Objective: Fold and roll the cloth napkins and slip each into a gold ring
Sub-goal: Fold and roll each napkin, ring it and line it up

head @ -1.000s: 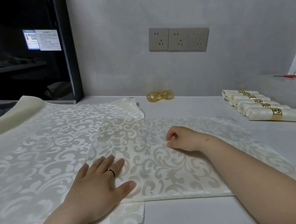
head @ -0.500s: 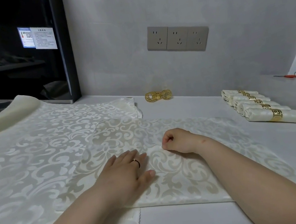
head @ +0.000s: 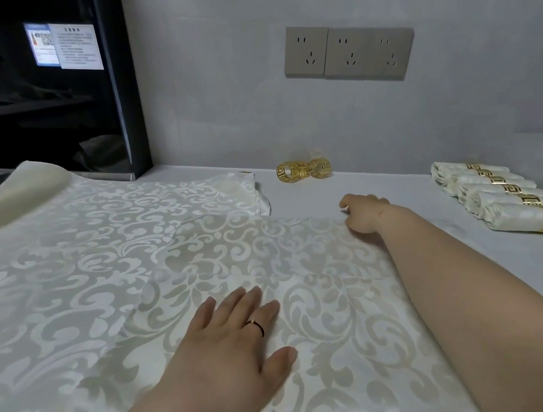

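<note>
One limp, light, likely slippery napkin [head: 327, 302] lies under the flat left hand [head: 232, 342] at the bench [head: 381, 187] front; right hand [head: 363, 216] curls at its far corner, the best hold, grip unclear.

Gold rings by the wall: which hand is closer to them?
Right. The right hand is at the folded napkin's far corner, just before the gold rings; the left hand lies flat nearer the person.

left grip [head: 233, 345]: flat, fingers spread | right grip [head: 364, 214]: fingers curled, arm outstretched
</note>
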A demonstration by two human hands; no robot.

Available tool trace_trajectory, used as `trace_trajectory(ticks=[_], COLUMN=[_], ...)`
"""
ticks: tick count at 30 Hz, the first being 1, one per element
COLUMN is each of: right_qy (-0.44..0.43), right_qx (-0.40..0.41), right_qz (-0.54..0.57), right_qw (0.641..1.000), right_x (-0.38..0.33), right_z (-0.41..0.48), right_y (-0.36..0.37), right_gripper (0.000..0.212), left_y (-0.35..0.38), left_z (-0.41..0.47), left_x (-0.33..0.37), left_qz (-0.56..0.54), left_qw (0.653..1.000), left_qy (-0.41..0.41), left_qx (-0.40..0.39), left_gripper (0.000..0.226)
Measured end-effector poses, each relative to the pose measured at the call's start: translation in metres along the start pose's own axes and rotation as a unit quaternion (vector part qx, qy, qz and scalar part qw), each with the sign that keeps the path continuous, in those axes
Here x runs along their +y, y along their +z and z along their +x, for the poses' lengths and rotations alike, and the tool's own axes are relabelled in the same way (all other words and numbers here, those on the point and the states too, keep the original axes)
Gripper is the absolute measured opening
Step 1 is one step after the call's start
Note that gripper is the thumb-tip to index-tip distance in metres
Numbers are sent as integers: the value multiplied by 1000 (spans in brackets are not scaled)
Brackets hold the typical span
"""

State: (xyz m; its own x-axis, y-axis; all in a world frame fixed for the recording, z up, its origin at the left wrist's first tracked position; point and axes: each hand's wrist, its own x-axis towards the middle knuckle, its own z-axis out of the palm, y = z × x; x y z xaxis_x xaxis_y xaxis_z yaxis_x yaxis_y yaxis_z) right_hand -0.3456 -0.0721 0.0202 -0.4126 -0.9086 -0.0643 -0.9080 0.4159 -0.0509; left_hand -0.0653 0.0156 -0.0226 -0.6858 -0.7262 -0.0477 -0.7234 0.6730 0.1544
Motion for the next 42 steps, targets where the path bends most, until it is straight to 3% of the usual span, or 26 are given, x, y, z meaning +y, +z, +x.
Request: trace_trajectory(ticks=[9, 15, 21, 23, 26, 29, 30, 32, 34, 38, 42], right_qy=[-8, -87, -138, -150, -169, -192, -204, -221, -236, -253, -245], right_qx=[-17, 72, 143, 158, 167, 170, 175, 176, 174, 174, 183], right_qz=[11, 27, 61, 66, 52, 52, 53, 58, 60, 89, 121], right_qw=[1000, 993, 978, 974, 970, 965, 962, 957, 954, 947, 945], right_x=[3, 4, 7, 8, 8, 8, 8, 7, 5, 5, 7], right_z=[7, -30, -102, -127, -161, -186, -192, -204, -214, -229, -236], right_y=[-6, -37, -65, -66, -56, -42, -37, -26, -14, 5, 14], right_gripper=[21, 8, 8, 11, 13, 14, 15, 17, 17, 12, 11], left_y=[2, 4, -3, -3, -6, -9, -9, -9, -7, -3, -4], left_z=[1, 1, -3, -5, -15, -30, -33, -39, -42, -36, -26], left_x=[-1, -3, 3, 4, 5, 2, -1, -5, -9, -18, -17], left_qz=[-2, -5, -14, -25, -32, -58, -37, 11, 72, 150, 184], left_qw=[1000, 1000, 999, 997, 981, 940, 919, 891, 872, 901, 916], left_qy=[11, 14, 9, 10, 30, 62, 67, 80, 93, 48, 33], left_qx=[4, 17, 32, 68, 188, 331, 387, 448, 475, 405, 356], left_gripper=[131, 139, 146, 125, 92, 27, 17, 22, 43, 91, 75])
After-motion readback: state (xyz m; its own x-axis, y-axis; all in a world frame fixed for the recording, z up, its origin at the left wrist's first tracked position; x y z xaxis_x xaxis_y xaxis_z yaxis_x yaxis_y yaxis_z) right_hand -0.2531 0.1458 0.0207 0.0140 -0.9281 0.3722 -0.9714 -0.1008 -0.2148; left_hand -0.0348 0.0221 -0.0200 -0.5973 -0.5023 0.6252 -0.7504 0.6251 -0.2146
